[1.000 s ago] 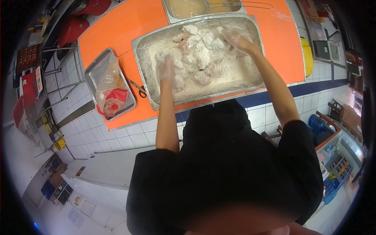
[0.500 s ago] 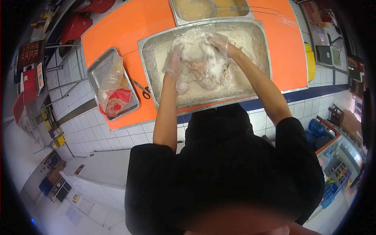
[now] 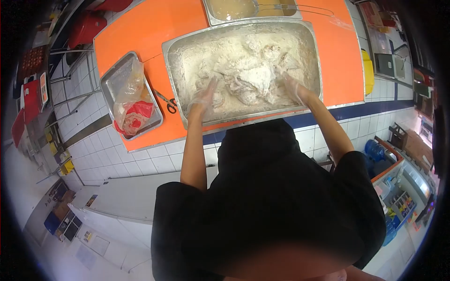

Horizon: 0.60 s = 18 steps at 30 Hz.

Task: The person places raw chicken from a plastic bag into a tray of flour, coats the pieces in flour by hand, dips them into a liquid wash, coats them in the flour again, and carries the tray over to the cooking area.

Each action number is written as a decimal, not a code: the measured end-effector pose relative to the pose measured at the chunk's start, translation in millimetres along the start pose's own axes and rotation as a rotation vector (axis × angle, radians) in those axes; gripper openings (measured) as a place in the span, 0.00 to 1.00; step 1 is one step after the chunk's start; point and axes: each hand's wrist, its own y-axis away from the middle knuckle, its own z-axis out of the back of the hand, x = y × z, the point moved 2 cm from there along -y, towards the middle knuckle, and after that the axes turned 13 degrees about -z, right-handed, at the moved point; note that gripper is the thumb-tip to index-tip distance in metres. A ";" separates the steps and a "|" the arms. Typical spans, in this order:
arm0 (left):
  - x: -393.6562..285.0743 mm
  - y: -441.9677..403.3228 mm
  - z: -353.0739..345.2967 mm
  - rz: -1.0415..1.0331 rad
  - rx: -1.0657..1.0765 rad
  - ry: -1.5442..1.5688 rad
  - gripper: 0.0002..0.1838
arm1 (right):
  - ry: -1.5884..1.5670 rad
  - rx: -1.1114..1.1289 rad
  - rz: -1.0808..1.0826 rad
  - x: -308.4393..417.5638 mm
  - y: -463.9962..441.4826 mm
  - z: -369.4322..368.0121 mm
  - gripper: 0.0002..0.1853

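Far left of both hands: small metal tray (image 3: pixel 109 93), long axis running away-to-near, near end slanting right. Contents: clear plastic bag (image 3: pixel 130 88), stretched along the tray, with red plastic (image 3: pixel 143 110) at its near end; pinkish matter within, identity not clear.

Just left of the left hand: scissors (image 3: pixel 170 105) on the orange tabletop (image 3: pixel 347 70), between the two trays. Long axis diagonal; handles near and right, beside the large tray, blades toward the small tray.

Left hand (image 3: pixel 205 97): in a clear glove, inside the large metal tray (image 3: pixel 253 114) at its near left. Fingers extended, pointing away and slightly right, not closed on anything; at the left edge of the coated pieces.

Between and beyond the hands: coated pieces (image 3: pixel 255 78), heaped in pale powder (image 3: pixel 187 56). Heap runs crosswise, hand to hand; individual axes hard to read under the coating. Large tray's long axis also crosswise, right end farther away.

Right hand (image 3: pixel 294 89): clear glove, fingers extended away and left, at the heap's right edge, not clamped. Hands well apart from each other.

Beyond the hands: back tray (image 3: pixel 231 18), cut by the frame, holding pale liquid (image 3: pixel 230 8). Wire-handled strainer (image 3: pixel 315 9) laid across it, handle pointing right, over the rim.
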 end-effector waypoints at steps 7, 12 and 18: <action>-2.5 -49.3 -58.8 -0.183 0.040 0.246 0.47 | -0.077 0.137 -0.043 36.4 -5.1 -62.3 0.44; 13.6 -90.4 -71.0 -0.459 0.097 0.319 0.40 | 0.197 0.177 0.110 35.7 -29.8 -53.2 0.43; -37.3 -40.5 -34.1 -0.990 -0.341 0.146 0.37 | 0.548 -0.065 0.483 68.3 22.6 -58.5 0.38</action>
